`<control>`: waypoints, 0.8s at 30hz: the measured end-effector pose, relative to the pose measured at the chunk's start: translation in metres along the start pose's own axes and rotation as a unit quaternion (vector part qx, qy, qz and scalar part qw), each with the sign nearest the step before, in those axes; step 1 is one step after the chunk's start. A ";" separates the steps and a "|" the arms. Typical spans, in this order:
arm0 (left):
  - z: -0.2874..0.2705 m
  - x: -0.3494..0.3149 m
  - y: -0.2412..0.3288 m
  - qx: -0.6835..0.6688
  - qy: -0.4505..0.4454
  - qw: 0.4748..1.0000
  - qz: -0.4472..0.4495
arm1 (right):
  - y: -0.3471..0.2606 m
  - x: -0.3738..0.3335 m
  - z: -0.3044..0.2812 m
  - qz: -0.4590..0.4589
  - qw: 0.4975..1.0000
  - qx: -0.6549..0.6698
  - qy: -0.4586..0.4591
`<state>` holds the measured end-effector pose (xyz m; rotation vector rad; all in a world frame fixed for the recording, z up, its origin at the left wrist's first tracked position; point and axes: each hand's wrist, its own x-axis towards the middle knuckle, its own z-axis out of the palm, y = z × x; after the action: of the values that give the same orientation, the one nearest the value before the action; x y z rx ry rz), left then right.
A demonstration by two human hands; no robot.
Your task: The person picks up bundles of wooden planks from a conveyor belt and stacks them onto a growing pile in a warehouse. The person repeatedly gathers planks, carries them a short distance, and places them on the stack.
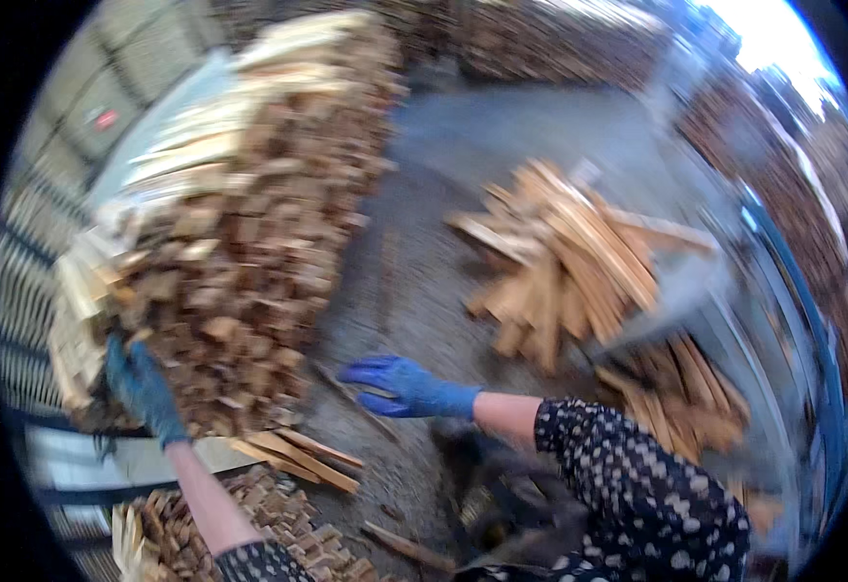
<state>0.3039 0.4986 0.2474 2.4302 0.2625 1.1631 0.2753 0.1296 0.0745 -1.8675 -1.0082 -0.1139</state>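
My left hand (pixel 147 390), in a blue-green work glove, reaches to the near left end of a tall stack of cut wooden slats (pixel 249 281). Its fingers are stretched out and apart against or just beside the pale slats (pixel 82 276); motion blur hides whether they touch. Out over the grey floor, right of the stack, is my right hand (pixel 409 386) in a blue glove. Its fingers point left, slightly bent and spread, with nothing visible in them.
A loose heap of slats (pixel 570 252) lies to the right, with more slats (pixel 676 398) beside a metal frame (pixel 783 359). A lower wood stack (pixel 298 533) stands near me, and several loose slats (pixel 293 456) lie between the stacks. Large wood piles (pixel 560 44) line the back.
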 end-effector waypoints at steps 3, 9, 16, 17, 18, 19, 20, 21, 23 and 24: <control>-0.007 -0.145 0.060 -0.026 -0.133 0.991 0.007 | -0.049 -0.263 -0.082 0.512 0.805 -0.085 -0.286; -0.029 -0.483 0.039 -0.089 -0.576 0.773 -0.251 | -0.250 -0.665 -0.151 0.832 0.539 -0.050 -0.123; -0.041 -0.602 0.229 -0.212 -0.671 0.606 -0.370 | -0.310 -0.757 -0.112 0.798 0.559 0.075 0.210; -0.032 -0.614 0.242 -0.229 -0.675 0.591 -0.377 | -0.301 -0.747 -0.125 0.752 0.641 0.080 0.131; -0.022 -0.618 0.256 -0.211 -0.697 0.592 -0.345 | -0.295 -0.731 -0.140 0.721 0.689 0.006 0.072; -0.010 -0.622 0.269 -0.194 -0.715 0.594 -0.312 | -0.286 -0.730 -0.151 0.691 0.720 0.004 0.056; 0.005 -0.636 0.273 -0.221 -0.695 0.606 -0.319 | -0.271 -0.717 -0.175 0.703 0.708 0.032 0.061; 0.015 -0.650 0.278 -0.244 -0.675 0.615 -0.327 | -0.253 -0.731 -0.182 0.691 0.716 0.054 0.087; 0.028 -0.669 0.317 -0.270 -0.621 0.611 -0.410 | -0.228 -0.772 -0.202 0.673 0.723 0.093 0.124; 0.032 -0.681 0.327 -0.287 -0.602 0.614 -0.422 | -0.216 -0.789 -0.214 0.693 0.702 0.112 0.123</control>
<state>-0.1046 -0.0376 -0.0940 1.5849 0.4103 -0.7678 -0.3153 -0.4646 -0.0358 -1.8430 0.7120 0.6165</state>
